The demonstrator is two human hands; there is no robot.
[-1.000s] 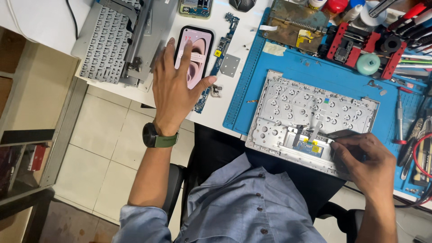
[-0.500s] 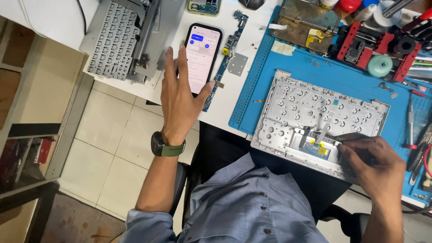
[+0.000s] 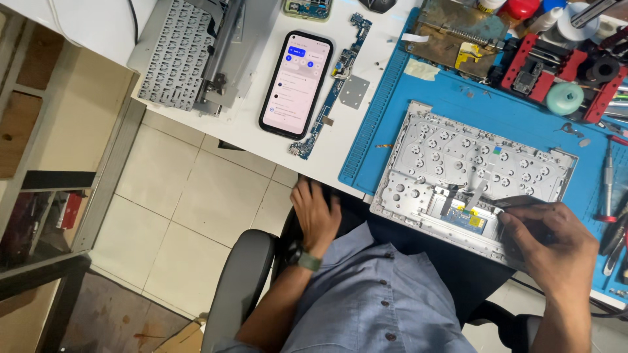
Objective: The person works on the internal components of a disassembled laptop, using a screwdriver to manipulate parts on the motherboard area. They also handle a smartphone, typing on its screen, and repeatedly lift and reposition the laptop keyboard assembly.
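Fingers of the right hand [image 3: 546, 238] pinch a dark tool [image 3: 517, 201] over the laptop case [image 3: 458, 157]; left hand [image 3: 315, 212], loosely curled and empty, rests below the desk [image 3: 261, 140] edge

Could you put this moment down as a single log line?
left hand: off table, by lap | right hand: dark thin tool on silver laptop palmrest shell | lit black smartphone: untouched on white table

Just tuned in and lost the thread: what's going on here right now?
A person sits at a bench. The right hand holds a thin dark tool at the small blue board in an upturned laptop case on the blue mat. The left hand rests at the lap, off the bench. A lit phone lies untouched.
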